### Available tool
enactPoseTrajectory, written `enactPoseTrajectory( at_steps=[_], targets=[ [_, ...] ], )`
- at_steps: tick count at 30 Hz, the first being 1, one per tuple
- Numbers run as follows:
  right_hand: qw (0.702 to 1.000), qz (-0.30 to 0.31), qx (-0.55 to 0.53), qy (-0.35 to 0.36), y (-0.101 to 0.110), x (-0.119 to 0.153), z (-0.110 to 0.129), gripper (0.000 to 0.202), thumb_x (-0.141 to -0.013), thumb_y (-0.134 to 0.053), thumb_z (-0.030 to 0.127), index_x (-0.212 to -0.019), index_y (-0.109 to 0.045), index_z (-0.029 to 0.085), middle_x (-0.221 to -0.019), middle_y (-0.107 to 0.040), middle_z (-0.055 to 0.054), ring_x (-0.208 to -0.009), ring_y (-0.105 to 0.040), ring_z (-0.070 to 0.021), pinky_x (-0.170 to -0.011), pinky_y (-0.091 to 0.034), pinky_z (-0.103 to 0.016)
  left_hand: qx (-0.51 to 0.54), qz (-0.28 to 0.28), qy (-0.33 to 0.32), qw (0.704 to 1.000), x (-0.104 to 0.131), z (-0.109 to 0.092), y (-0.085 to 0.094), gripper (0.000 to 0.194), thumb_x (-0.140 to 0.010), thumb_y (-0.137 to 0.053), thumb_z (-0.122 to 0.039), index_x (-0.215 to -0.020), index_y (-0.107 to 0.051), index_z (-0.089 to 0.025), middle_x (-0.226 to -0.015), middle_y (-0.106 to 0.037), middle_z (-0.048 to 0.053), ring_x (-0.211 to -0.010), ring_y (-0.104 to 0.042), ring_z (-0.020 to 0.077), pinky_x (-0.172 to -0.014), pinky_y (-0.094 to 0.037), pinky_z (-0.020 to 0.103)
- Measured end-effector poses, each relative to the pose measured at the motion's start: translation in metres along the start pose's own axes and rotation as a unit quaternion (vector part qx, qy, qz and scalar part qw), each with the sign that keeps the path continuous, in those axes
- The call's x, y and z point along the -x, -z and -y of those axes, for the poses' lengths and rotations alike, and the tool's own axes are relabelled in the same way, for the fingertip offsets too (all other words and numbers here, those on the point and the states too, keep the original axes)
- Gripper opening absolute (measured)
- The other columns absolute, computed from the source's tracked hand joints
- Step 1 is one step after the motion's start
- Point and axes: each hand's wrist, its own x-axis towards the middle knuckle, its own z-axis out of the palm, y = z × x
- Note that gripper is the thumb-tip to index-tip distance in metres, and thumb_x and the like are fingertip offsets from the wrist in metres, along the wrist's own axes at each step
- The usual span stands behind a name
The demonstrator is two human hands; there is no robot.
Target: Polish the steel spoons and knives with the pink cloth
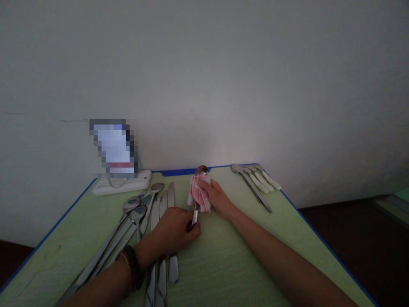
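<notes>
My left hand [177, 230] is closed round the handle end of a metal spoon [195, 215], which points away from me over the middle of the table. Near the spoon's bowl, my right hand [217, 198] grips a pink and white cloth [198, 192] folded about the neck. The rounded bowl shows above the cloth. Under and beside my left forearm lie several table knives [171, 196], partly hidden by the arm. Left of them, several long-handled spoons [131, 204] lie in an overlapping pile.
At the back right lie a spoon with a dark handle [252, 185] and several pieces of cutlery with pale handles [260, 181]. A blurred-out phone [115, 147] leans on a white stand [124, 185] at the back left. Behind the green table [223, 260] rises a grey wall [204, 85].
</notes>
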Motion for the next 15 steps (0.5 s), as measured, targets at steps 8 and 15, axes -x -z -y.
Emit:
enactPoseTrajectory(
  at_steps=[8,15],
  targets=[
    [1.000,0.007,0.001,-0.007,-0.0002,0.0006,0.0010,0.034,-0.067,-0.064,0.047,-0.079,-0.057,0.016,-0.063,-0.059,0.001,-0.055,-0.051,-0.0117,-0.053,-0.040,-0.024,-0.005,0.009,0.005,1.000,-0.0015,-0.0005,0.0017,0.027,-0.080,-0.044,-0.028,-0.063,-0.062,-0.017,-0.063,-0.066,0.003,-0.057,-0.058,0.0153,-0.058,-0.036,0.024],
    [1.000,0.001,-0.002,-0.007,-0.0014,0.0010,0.0028,0.031,-0.068,-0.064,0.045,-0.079,-0.058,0.017,-0.064,-0.060,0.001,-0.056,-0.051,-0.0114,-0.055,-0.040,-0.024,-0.004,0.007,0.003,1.000,-0.0005,-0.0011,0.0015,0.027,-0.080,-0.044,-0.027,-0.063,-0.062,-0.017,-0.062,-0.065,0.004,-0.058,-0.058,0.0165,-0.058,-0.037,0.025]
  ],
)
